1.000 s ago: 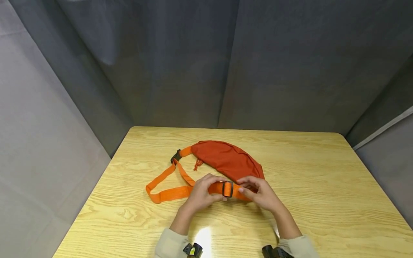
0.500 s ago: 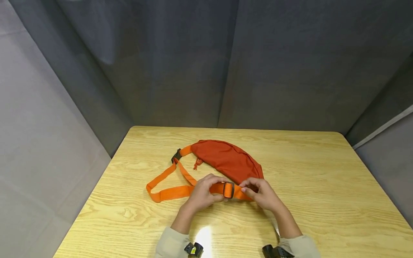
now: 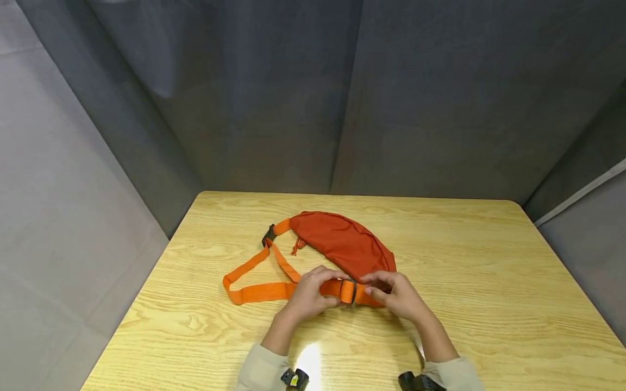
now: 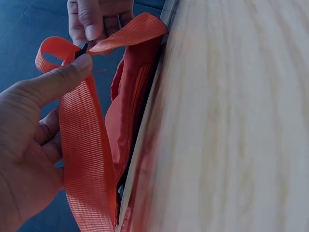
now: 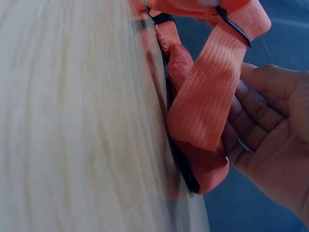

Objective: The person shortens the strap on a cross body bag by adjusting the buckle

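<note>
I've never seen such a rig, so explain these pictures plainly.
No machine here: a person works with a bare left hand and right hand, a small camera on each wrist. The big pictures come from a camera on the head, looking down; the two smaller ones come from the wrists, so the table looks tipped sideways. On it lies a red waist bag with an orange strap. The left hand pinches the strap beside its black slider; the right hand touches it on the slider's other side.
</note>
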Demonstrator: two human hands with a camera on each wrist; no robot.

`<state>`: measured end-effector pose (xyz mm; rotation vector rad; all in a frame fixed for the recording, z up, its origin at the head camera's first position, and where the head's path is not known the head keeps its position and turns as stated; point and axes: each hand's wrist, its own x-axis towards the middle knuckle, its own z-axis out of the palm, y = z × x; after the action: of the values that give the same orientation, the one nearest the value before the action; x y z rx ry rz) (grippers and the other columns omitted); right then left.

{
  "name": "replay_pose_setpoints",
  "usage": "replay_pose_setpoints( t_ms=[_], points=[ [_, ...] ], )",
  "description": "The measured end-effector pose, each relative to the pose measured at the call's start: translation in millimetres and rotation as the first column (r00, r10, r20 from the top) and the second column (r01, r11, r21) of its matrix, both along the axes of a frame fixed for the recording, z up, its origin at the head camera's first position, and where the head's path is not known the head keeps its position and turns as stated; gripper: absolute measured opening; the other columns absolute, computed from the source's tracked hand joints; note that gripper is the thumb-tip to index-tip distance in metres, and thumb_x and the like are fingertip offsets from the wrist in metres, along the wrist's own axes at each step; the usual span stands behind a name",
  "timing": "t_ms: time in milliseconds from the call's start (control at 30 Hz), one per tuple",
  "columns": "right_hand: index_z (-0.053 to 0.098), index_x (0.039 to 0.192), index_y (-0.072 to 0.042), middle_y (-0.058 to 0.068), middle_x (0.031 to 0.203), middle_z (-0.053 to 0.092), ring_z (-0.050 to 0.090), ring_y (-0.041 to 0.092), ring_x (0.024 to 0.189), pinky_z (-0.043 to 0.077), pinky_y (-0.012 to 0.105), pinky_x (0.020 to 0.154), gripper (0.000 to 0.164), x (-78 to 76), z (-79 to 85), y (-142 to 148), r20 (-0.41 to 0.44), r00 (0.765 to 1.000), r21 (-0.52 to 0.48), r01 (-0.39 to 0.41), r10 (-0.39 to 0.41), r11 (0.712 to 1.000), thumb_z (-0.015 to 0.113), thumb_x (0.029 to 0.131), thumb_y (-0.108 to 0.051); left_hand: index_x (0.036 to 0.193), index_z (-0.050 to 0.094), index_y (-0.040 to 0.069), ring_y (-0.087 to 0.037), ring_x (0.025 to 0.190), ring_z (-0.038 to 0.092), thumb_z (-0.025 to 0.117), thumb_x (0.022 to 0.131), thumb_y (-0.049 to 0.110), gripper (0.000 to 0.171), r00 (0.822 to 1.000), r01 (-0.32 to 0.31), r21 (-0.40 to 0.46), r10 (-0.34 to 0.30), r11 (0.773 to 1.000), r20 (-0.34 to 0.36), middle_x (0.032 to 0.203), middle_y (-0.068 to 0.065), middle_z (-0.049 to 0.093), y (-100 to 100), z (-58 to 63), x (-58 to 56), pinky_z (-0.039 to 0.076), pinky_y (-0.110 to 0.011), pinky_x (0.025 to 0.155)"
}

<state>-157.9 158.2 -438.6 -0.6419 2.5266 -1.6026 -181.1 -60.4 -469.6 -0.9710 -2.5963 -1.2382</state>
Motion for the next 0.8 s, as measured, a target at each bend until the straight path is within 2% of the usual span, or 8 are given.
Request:
replay_pose_setpoints(
  t_ms=[100, 233, 433, 533, 667, 800],
  points=[
    [0.059, 0.097, 0.005, 0.017, 0.083, 0.060, 0.057, 0.028, 0.069, 0.046, 0.026, 0.054, 0.018, 0.6, -2.6, 2, 0.013, 1.000, 0.006, 0.007, -0.007, 1.000, 0.056, 0.079, 0.004, 0.105, 0.059, 0.025, -0.008, 0.089, 0.050, 0.076, 0.064, 0.015, 0.045, 1.000, -0.004, -0.002, 0.004, 1.000, 0.014, 0.093, 0.007, 0.055, 0, -0.4, 0.0, 0.040, -0.024, 0.079],
    [0.060, 0.095, 0.004, 0.015, 0.081, 0.059, 0.055, 0.028, 0.066, 0.044, 0.025, 0.051, 0.017, -0.9, -9.2, 0, 0.001, 1.000, 0.015, 0.011, -0.011, 1.000, 0.056, 0.078, 0.007, 0.106, 0.059, 0.025, -0.008, 0.089, 0.050, 0.074, 0.065, 0.013, 0.046, 0.999, -0.008, -0.017, 0.009, 1.000, 0.031, 0.094, 0.008, 0.055, 2, 0.0, 0.8, 0.040, -0.024, 0.078],
    [0.062, 0.094, -0.009, 0.007, 0.079, 0.059, 0.054, 0.019, 0.065, 0.045, 0.025, 0.051, 0.018, -10.7, -32.3, 1, -0.006, 1.000, 0.028, 0.016, -0.016, 0.999, 0.060, 0.078, 0.001, 0.107, 0.059, 0.024, -0.008, 0.088, 0.049, 0.074, 0.064, 0.011, 0.047, 0.998, -0.011, -0.043, 0.013, 0.999, 0.053, 0.096, 0.008, 0.054, 3, -2.6, 0.5, 0.040, -0.024, 0.077],
    [0.060, 0.099, -0.009, 0.004, 0.081, 0.059, 0.054, 0.016, 0.067, 0.046, 0.026, 0.055, 0.024, -11.8, -37.1, 2, -0.027, 1.000, 0.026, -0.003, 0.004, 1.000, 0.064, 0.076, -0.004, 0.107, 0.058, 0.025, -0.007, 0.088, 0.049, 0.075, 0.064, 0.013, 0.047, 0.998, -0.019, -0.048, 0.022, 0.999, 0.065, 0.095, 0.009, 0.054, 4, -5.0, 0.1, 0.040, -0.024, 0.077],
    [0.054, 0.110, -0.007, 0.002, 0.086, 0.057, 0.054, 0.018, 0.074, 0.046, 0.030, 0.061, 0.044, -10.4, -38.8, 0, -0.102, 0.994, 0.027, -0.046, 0.049, 0.999, 0.071, 0.070, -0.010, 0.106, 0.058, 0.025, -0.006, 0.088, 0.049, 0.076, 0.064, 0.016, 0.046, 0.997, -0.019, -0.034, 0.022, 0.999, 0.077, 0.095, 0.009, 0.054, 4, -7.6, -0.7, 0.040, -0.024, 0.078],
    [0.051, 0.111, -0.010, -0.004, 0.092, 0.053, 0.052, 0.016, 0.078, 0.045, 0.031, 0.065, 0.054, -7.4, -38.1, -5, -0.204, 0.977, 0.090, -0.042, 0.060, 0.995, 0.076, 0.064, -0.014, 0.106, 0.058, 0.024, -0.006, 0.089, 0.049, 0.075, 0.065, 0.014, 0.046, 0.996, -0.016, -0.017, 0.017, 1.000, 0.088, 0.096, 0.008, 0.054, 4, -8.6, -1.3, 0.040, -0.025, 0.078]
  ],
)
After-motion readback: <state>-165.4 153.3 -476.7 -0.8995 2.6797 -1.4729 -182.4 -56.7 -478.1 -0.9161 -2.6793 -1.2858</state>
